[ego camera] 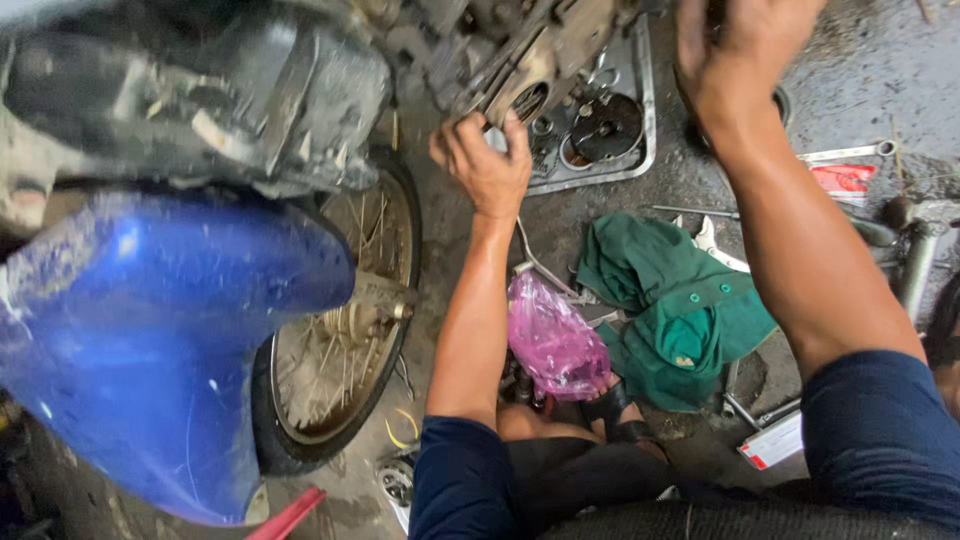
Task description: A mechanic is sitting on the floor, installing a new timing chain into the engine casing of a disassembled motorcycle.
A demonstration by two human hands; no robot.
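- The left hand (487,165) is seen curled, its fingers closed over the lower edge of the grimy engine casing (520,60) of a motorcycle; the grip is firm and nearly shut on that metal rim.
- The right hand (735,55) is raised at the top of the view, partly cut off by the frame; whether its grip is open or closed on anything cannot be told.
- The casing is judged heavy, rigid and oily, so likely slippery; it is best taken by its solid edges or bosses, not by thin fins.
- Just beyond the left hand, a metal tray (645,110) lies on the floor with round engine parts in it.
- Nearer the body, a pink plastic bag (553,340) and a green cloth (680,310) lie side by side on the floor; a spanner (845,152) lies by the right forearm.
- To the left, a spoked wheel (335,330) is partly hidden by a blue fairing (160,340).
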